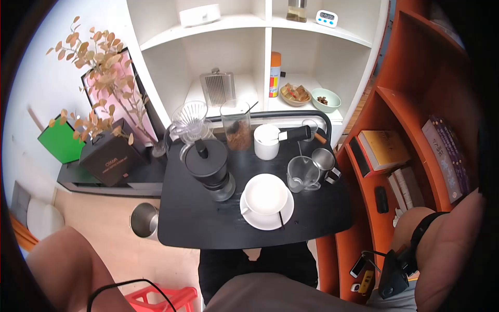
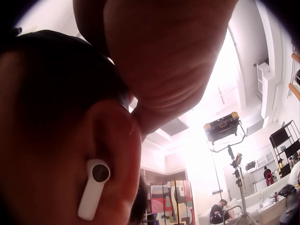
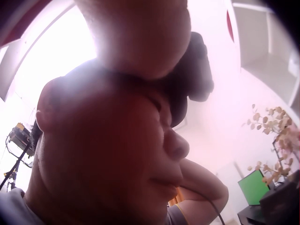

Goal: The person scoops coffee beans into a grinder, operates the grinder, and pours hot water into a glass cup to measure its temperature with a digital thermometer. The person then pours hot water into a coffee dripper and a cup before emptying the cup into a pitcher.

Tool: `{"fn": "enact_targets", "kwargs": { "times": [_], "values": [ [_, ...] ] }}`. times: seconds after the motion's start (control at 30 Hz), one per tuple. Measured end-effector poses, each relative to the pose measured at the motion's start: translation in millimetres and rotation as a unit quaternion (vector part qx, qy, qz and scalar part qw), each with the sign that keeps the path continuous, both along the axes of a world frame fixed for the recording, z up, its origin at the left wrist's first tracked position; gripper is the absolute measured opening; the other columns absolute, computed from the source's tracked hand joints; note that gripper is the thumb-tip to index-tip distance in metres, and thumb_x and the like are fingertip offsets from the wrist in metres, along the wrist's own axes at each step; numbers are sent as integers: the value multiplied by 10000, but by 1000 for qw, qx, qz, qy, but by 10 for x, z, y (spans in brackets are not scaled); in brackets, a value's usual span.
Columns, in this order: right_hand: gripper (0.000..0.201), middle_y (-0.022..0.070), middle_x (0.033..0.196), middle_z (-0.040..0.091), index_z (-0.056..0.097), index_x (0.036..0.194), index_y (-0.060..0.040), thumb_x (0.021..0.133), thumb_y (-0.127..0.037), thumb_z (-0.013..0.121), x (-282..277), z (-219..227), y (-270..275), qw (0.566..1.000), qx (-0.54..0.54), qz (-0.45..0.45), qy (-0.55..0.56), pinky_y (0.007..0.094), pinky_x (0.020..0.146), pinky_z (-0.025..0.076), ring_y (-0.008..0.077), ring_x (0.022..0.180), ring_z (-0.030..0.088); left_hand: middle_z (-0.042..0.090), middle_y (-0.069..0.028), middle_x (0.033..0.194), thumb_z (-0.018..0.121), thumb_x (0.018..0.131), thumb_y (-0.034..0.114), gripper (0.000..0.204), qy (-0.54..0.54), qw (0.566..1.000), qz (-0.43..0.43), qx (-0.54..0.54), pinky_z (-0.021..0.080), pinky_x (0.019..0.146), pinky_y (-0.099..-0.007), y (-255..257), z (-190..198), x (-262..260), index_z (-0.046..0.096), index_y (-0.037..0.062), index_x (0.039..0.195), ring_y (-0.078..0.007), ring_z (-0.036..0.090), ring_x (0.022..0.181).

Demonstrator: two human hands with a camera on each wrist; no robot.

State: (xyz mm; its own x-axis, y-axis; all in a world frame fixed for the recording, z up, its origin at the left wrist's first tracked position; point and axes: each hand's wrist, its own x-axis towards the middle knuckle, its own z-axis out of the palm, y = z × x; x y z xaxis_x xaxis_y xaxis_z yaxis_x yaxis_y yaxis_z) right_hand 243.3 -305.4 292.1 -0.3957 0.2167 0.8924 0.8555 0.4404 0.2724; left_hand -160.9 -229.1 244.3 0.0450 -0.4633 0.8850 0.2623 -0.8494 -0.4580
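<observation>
Both hands are raised to the person's head, out of the head view. In the left wrist view the left hand (image 2: 164, 56) is at the side of the head, above an ear with a white earbud (image 2: 96, 187); its fingers are hidden. The right hand (image 3: 140, 42) is at the forehead in the right wrist view, beside a dark head-worn device (image 3: 199, 70), fingertips out of sight. On the black table (image 1: 197, 229) stand a white cup (image 1: 265, 194) on a saucer (image 1: 260, 221), a black-lidded grinder (image 1: 208, 161), a glass pitcher (image 1: 303, 174) and a white canister (image 1: 266, 143).
A glass dripper (image 1: 189, 119), a tall glass with brown contents (image 1: 238, 132) and a steel cup (image 1: 323, 158) stand on the table too. White shelves (image 1: 208, 31) rise behind, an orange bookcase (image 1: 410, 119) to the right. A metal bin (image 1: 144, 220) and red stool (image 1: 179, 296) are on the floor.
</observation>
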Motion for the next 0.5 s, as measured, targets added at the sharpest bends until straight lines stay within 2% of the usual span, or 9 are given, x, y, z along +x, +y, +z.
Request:
{"fn": "enact_targets", "kwargs": {
  "times": [0.23,0.5],
  "values": [
    [548,129,1100,591,513,1337,-20,944,-372,659,-43,-105,-41,998,28,-38,43,377,655,477,249,822,592,664,1,1172,768,821,392,423,51,998,-19,43,415,1028,-471,23,348,-46,633,142,1135,-185,572,1122],
    [557,130,1110,592,508,1347,-22,947,-377,666,-150,-277,-250,990,-8,-77,120,374,645,482,248,816,598,664,3,1169,772,819,386,421,137,989,-39,26,416,1026,-470,-127,769,-131,632,146,1135,-184,572,1120]
  ]
}}
